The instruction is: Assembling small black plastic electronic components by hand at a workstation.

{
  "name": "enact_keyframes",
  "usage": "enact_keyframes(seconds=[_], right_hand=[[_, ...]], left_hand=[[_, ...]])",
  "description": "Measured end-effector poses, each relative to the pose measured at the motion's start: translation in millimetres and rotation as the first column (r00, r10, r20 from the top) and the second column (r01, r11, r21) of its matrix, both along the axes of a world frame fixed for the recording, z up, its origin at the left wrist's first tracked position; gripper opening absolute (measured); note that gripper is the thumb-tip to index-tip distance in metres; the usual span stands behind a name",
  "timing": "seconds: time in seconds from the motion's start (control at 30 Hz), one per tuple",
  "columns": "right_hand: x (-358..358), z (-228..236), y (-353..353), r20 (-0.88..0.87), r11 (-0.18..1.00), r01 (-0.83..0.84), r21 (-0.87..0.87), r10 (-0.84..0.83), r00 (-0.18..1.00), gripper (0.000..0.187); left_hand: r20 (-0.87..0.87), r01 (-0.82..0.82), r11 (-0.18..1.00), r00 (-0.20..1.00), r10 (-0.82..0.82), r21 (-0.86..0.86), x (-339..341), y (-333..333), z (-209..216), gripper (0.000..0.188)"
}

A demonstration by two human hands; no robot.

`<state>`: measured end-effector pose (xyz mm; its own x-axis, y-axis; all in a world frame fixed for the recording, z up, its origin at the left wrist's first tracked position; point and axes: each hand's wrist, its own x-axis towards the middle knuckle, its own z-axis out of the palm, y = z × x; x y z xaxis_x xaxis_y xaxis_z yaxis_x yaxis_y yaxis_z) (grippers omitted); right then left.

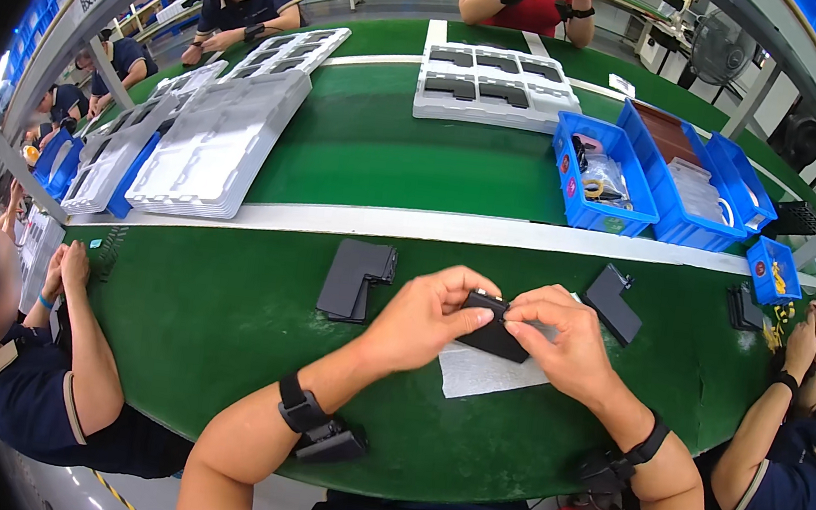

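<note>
Both my hands come together over the green table. My left hand grips a flat black plastic casing by its left side, with thumb on top. The fingertips of my right hand pinch at its upper right edge, where a small detail is too tiny to make out. Beneath the casing lies a white sheet, partly covered by my hands. To the left rests a small stack of L-shaped black casings; another L-shaped black casing lies to the right.
Beyond a white divider strip stand blue bins with bagged parts and tape, white trays of black casings, and stacked white trays. A small blue bin holds yellow pieces. Co-workers sit at both sides and across.
</note>
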<state>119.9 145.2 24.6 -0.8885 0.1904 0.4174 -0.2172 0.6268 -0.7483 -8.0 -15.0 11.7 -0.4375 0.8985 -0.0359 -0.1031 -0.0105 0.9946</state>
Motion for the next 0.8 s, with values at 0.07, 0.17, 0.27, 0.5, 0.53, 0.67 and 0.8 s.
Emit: enact_keyframes(seconds=[0.07, 0.17, 0.27, 0.5, 0.53, 0.67, 0.8], right_hand=[[0.0, 7.3, 3.3, -0.067, 0.996, 0.031, 0.084, -0.025, 0.997, 0.01], [3.5, 18.5, 19.7, -0.107, 0.945, 0.132, 0.3, -0.104, 0.989, 0.012], [10.6, 30.1, 35.0, -0.059, 0.825, 0.227, 0.517, -0.23, 0.971, 0.015], [25.7, 35.8, 63.8, 0.251, 0.594, 0.169, 0.786, -0.557, 0.792, 0.028], [27.4, 35.3, 66.6, 0.251, 0.591, 0.172, 0.788, -0.564, 0.787, 0.028], [28.8, 30.2, 77.6, 0.379, 0.653, 0.113, 0.749, -0.562, 0.735, 0.038], [24.6, 26.0, 82.8, 0.447, 0.731, 0.085, 0.677, -0.501, 0.741, 0.04]], left_hand=[[-0.025, -0.088, 0.996, 0.996, 0.089, 0.031, -13.6, -5.7, 10.6, 0.031], [-0.067, -0.282, 0.959, 0.957, 0.281, -0.016, -46.0, -24.1, 22.2, 0.022], [-0.298, -0.435, 0.898, 0.867, 0.4, -0.061, -74.5, -43.3, 28.0, 0.017], [-0.69, -0.56, 0.803, 0.664, 0.289, -0.203, -78.4, -44.8, 31.2, 0.022], [-0.732, -0.588, 0.769, 0.635, 0.247, -0.25, -73.8, -41.2, 36.4, 0.022], [-0.772, -0.571, 0.812, 0.569, 0.284, -0.122, -63.2, -38.6, 32.5, 0.021], [-0.517, -0.494, 0.864, 0.717, 0.467, 0.096, -38.0, -24.1, 22.4, 0.017]])
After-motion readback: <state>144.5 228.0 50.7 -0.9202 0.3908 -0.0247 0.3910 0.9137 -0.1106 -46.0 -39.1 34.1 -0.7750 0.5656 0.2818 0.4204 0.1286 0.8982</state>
